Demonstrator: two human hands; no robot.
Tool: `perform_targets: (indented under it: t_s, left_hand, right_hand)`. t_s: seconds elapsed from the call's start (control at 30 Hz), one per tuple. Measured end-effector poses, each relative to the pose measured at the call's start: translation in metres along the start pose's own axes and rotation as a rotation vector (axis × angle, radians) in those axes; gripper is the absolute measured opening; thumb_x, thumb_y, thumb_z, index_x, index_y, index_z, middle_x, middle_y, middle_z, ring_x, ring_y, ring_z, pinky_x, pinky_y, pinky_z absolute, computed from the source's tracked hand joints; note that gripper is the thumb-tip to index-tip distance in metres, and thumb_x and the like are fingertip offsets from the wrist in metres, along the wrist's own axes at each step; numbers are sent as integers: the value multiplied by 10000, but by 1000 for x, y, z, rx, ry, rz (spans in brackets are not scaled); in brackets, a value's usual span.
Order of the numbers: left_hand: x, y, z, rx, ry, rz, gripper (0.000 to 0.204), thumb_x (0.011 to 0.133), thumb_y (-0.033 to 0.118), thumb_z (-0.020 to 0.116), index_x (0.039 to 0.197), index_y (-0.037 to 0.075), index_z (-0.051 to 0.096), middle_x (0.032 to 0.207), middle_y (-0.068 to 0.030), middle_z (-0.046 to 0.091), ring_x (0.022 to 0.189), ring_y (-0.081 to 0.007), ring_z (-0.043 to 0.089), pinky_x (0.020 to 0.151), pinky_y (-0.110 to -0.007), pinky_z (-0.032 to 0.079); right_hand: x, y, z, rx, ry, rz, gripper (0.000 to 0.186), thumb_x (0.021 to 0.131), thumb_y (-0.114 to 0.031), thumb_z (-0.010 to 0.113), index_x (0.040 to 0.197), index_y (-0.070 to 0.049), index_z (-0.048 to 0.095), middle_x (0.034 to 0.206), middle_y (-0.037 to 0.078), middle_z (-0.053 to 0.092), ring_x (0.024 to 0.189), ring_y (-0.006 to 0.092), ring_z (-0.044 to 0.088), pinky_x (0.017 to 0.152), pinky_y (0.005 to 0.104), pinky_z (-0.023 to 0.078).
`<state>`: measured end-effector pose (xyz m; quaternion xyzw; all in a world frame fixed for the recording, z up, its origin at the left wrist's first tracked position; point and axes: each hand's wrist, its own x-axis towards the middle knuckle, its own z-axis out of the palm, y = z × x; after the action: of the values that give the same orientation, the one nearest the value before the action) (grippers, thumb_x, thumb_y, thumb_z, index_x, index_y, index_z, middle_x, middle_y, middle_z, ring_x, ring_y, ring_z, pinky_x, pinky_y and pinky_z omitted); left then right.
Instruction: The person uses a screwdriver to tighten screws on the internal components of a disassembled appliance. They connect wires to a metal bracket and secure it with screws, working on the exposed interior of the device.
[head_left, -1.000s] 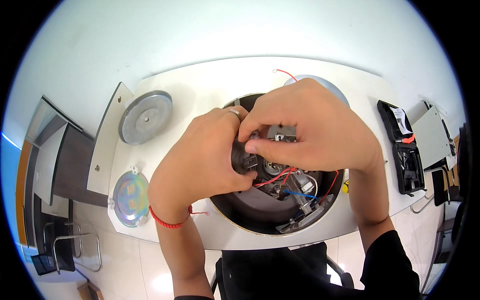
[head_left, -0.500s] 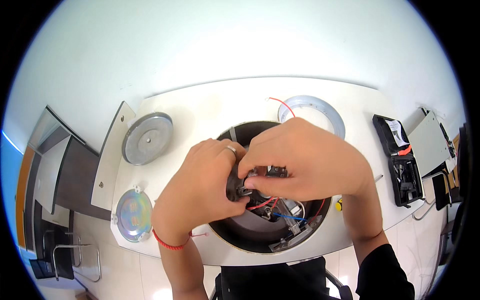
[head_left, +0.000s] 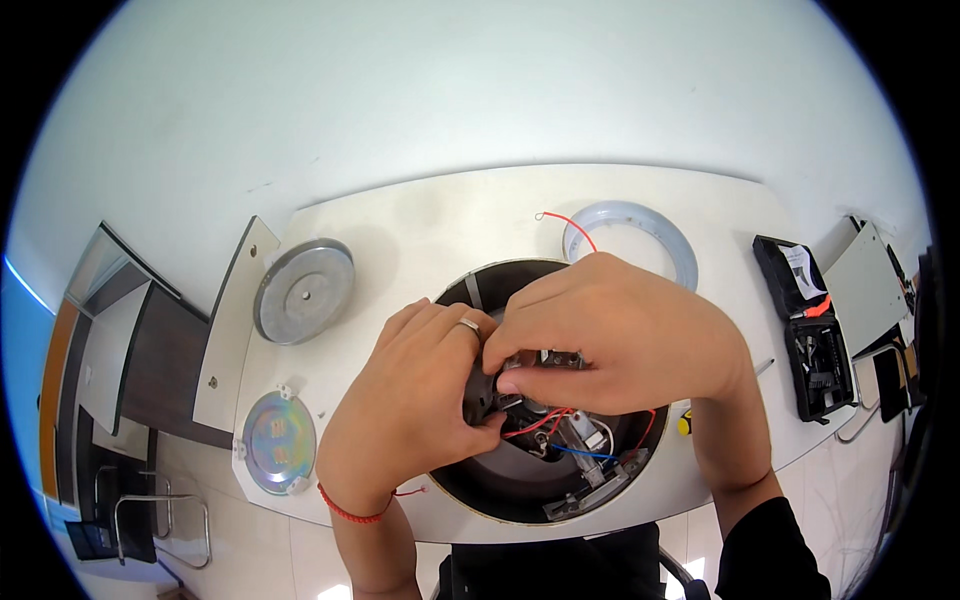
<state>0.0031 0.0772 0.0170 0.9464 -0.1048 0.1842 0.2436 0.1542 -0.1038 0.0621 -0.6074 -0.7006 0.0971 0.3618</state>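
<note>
Pale wall (head_left: 480,100) across top; white table (head_left: 420,230) below. Round dark housing (head_left: 515,276), lower centre of frame, wires inside. Dark part (head_left: 478,398), at housing's left side, mid-frame: gripped in curled fingers and thumb of left hand (head_left: 415,400). Right hand (head_left: 620,330): thumb and forefinger drawn together against same part; cannot tell whether pinching anything. Grey lid (head_left: 288,310), left; iridescent disc (head_left: 280,440), lower left; pale ring (head_left: 684,258), upper right of centre; black tool case (head_left: 775,268), open, far right.

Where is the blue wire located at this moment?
In the head view, the blue wire lies inside the round dark housing, right of its middle and toward the near edge, below the right hand in the picture.
</note>
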Motion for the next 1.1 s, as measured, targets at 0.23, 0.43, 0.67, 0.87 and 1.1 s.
perform_targets:
  t_s: [0.23, 0.43, 0.67, 0.87, 1.1]
  left_hand:
    - [-1, -1, 1, -11, 11, 2, 428, 647, 147, 893, 1009, 76, 675, 1118, -118, 703, 1082, -371, 623, 1059, -443, 453]
    - [0, -1, 2, -22, 17, -7, 411, 657, 129, 880, 1009, 82, 673, 1073, -103, 702, 1054, -365, 627, 1043, -439, 461]
    - [0, -1, 1, -25, 13, 1, 421, 654, 129, 877, 1021, 86, 676, 1061, -100, 700, 1047, -363, 626, 1030, -436, 466]
    - [0, -2, 3, -6, 40, 15, 420, 651, 130, 879, 1014, 85, 673, 1062, -98, 701, 1041, -359, 626, 1019, -434, 469]
    - [-1, 0, -1, -3, -14, 4, 445, 652, 103, 874, 1029, 46, 645, 1146, -90, 687, 1083, -329, 624, 1090, -452, 461]
  right_hand:
    - [1, 0, 3, 2, 5, -16, 168, 877, -123, 673, 788, 16, 703, 712, 146, 673, 703, 343, 645, 691, 432, 511]
    - [2, -1, 4, -42, 2, 7, 168, 880, -126, 674, 792, 15, 703, 715, 153, 665, 710, 351, 645, 696, 442, 509]
    - [1, -2, 4, 3, -6, 18, 170, 877, -123, 674, 783, 17, 692, 719, 162, 660, 721, 358, 649, 706, 446, 516]
    - [1, -1, 8, -37, 28, -15, 171, 873, -122, 674, 775, 18, 684, 714, 170, 650, 725, 361, 648, 708, 451, 519]
    - [3, -2, 5, -37, -9, 33, 181, 871, -128, 677, 771, 22, 684, 714, 174, 650, 722, 368, 649, 704, 453, 516]
